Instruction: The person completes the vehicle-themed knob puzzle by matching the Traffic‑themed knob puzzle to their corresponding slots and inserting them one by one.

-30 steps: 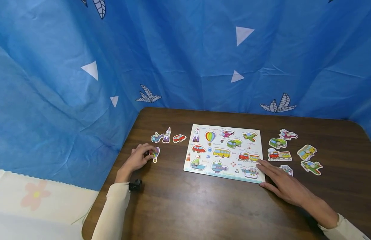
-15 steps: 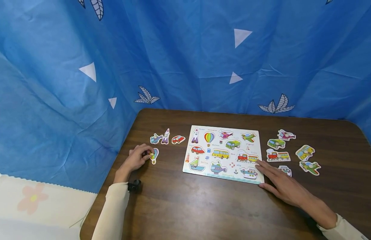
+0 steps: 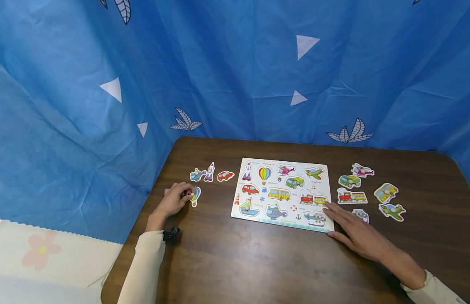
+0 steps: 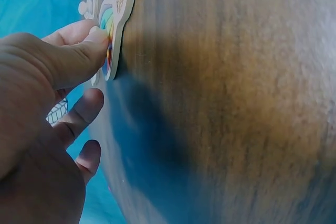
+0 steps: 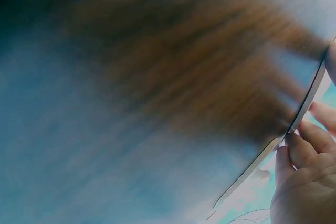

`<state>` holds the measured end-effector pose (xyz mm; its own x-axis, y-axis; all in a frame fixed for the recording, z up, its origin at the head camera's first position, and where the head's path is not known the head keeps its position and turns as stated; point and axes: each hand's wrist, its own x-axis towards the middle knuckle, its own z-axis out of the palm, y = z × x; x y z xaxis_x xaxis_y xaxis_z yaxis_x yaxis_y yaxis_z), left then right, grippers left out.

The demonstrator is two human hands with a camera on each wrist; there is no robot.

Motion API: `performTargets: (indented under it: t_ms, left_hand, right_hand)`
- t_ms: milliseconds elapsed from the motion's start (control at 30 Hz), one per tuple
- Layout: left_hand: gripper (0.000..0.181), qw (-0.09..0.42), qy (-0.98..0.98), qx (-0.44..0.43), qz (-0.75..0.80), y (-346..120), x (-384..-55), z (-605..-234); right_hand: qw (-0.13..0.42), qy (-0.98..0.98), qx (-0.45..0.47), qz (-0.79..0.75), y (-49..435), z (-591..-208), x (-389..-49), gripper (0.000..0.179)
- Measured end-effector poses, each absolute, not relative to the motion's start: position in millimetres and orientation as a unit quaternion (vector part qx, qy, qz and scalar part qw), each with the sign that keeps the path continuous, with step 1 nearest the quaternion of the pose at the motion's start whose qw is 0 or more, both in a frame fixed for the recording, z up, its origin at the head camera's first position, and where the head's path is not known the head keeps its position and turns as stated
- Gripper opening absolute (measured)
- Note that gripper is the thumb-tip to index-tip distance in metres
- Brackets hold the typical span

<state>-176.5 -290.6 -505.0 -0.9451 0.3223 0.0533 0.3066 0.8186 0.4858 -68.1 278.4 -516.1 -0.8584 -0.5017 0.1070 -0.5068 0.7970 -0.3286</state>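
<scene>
Balloon piece (image 3: 196, 196), basket end toward the person, sits on the left part of the table (image 3: 258, 261); whether it lies flat or just clears the wood, I cannot tell. The left grip (image 3: 176, 198) is clamped on its small knob, thumb and finger pinched together. With so little to hold, the piece could swivel or slip free, most likely if the pinch sits off-centre. A push away from the person could knock the submarine piece (image 3: 197, 174) and rocket piece (image 3: 209, 172), which lie close together just beyond; the red car piece (image 3: 225, 176) lies near, toward the board (image 3: 290, 215). The right grip (image 3: 356, 232) is loose, fingers extended against the board's right edge; a careless press there might shift the board. It also partly hides the ship piece (image 3: 360, 215), which a sliding palm could drag. Beyond it lie the train piece (image 3: 352, 196), truck piece (image 3: 349, 181), helicopter piece (image 3: 362, 170), bus piece (image 3: 386, 193) and plane piece (image 3: 392, 212). Nothing visible stands between balloon and board.
</scene>
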Motion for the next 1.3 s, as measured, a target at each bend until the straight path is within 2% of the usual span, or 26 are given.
performTargets:
  t_ms: [400, 967, 1300]
  left_hand:
    - [0.009, -0.002, 0.950, 0.196, 0.245, -270.8, -182.4, -486.7]
    - [0.008, -0.005, 0.940, 0.248, 0.235, -198.7, -204.9, -465.5]
    - [0.007, -0.004, 0.930, 0.278, 0.240, -160.8, -220.6, -466.0]
  right_hand:
    - [0.015, -0.946, 0.272, 0.177, 278.7, -513.3, -68.4, 0.068]
    - [0.001, -0.946, 0.263, 0.191, 279.2, -512.9, -66.7, 0.065]
    - [-0.009, -0.946, 0.262, 0.193, 277.5, -512.8, -69.0, 0.065]
